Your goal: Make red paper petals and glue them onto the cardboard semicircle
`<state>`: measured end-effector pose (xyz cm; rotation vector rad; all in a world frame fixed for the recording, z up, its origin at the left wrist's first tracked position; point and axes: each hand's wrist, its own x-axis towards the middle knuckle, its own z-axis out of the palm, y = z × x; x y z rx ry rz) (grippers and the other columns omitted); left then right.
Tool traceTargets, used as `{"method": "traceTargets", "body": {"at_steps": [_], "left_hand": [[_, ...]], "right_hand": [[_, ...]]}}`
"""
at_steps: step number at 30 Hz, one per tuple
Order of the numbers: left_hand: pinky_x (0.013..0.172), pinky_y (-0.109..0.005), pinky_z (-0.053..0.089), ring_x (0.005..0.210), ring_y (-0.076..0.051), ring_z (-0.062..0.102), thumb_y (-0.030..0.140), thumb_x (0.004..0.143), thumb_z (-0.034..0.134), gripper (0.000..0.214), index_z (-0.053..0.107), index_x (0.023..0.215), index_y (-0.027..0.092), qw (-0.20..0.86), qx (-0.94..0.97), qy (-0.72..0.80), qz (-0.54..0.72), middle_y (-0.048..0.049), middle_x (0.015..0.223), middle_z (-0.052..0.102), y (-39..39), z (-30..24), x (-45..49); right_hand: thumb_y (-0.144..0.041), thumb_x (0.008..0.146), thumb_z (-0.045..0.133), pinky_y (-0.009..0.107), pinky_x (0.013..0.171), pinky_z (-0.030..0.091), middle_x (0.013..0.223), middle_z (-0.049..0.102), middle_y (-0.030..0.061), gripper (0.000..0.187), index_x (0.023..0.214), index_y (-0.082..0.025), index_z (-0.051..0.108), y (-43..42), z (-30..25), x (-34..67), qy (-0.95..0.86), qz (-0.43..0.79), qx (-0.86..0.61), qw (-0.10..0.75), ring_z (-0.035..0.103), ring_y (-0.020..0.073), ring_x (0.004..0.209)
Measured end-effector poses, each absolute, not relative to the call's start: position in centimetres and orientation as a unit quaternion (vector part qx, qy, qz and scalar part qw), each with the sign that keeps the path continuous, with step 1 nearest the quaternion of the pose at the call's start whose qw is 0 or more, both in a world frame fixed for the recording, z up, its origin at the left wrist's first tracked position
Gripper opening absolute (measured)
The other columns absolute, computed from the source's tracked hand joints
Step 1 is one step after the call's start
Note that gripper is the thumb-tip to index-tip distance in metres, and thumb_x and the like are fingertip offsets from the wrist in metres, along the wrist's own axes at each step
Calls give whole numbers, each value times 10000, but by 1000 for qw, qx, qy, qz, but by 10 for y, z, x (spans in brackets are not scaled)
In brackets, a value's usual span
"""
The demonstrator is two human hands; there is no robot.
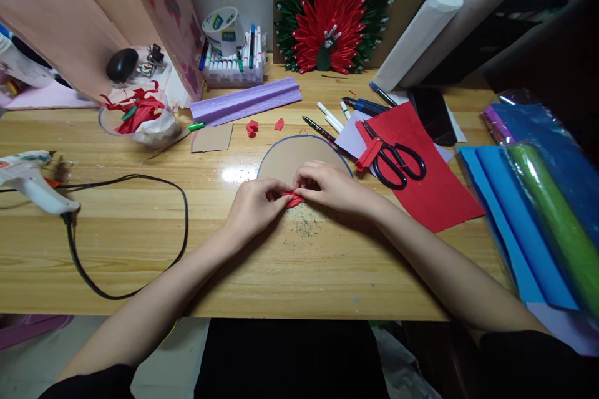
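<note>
Between the fingertips of both hands is a small piece of red crepe paper (294, 201), partly covered by the fingers. My left hand (259, 202) pinches its left side, and my right hand (322, 186) pinches it from the right and above. Both hands are over the near edge of a round cardboard disc (281, 156) with a blue rim. Two red paper bits, a crumpled one (252, 129) and a flatter one (279, 124), lie beyond the disc. Black-handled scissors (397, 162) rest on a red crepe sheet (442, 181) to the right.
A glue gun (37, 184) with a looping black cord lies left. Behind it stands a clear bowl (105, 120) of red scraps. Folded purple paper (248, 101), a marker box (234, 75) and a red-green paper peacock (327, 25) are at the back. Wrapped paper rolls (552, 199) lie right.
</note>
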<state>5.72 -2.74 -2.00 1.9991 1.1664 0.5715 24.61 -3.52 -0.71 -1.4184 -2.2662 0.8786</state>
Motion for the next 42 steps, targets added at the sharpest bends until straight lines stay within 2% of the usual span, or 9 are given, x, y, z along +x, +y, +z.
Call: {"method": "traceTargets", "body": {"at_steps": [13, 34, 42], "left_hand": [[633, -262, 439, 687, -140, 614, 305, 767, 659, 121, 726, 810, 215, 357, 784, 453, 229, -19, 781, 716, -26, -23, 54], [577, -254, 406, 608, -112, 546, 285, 773, 642, 96, 700, 767, 209, 341, 779, 471, 232, -1, 717, 674, -29, -27, 55], [597, -253, 415, 656, -116, 547, 268, 772, 622, 85, 676, 776, 202, 321, 796, 464, 220, -10, 774, 645, -29, -24, 55]], "right_hand": [[-140, 805, 570, 239, 647, 368, 778, 589, 25, 40, 797, -158, 605, -33, -9, 248, -792, 322, -492, 164, 518, 138, 732], [-157, 797, 596, 245, 641, 402, 799, 604, 29, 38, 812, -156, 631, -31, -13, 255, -799, 346, -455, 187, 537, 131, 724], [-153, 800, 588, 247, 640, 407, 809, 606, 32, 33, 797, -159, 620, -32, -10, 256, -807, 347, -437, 193, 545, 137, 735]]}}
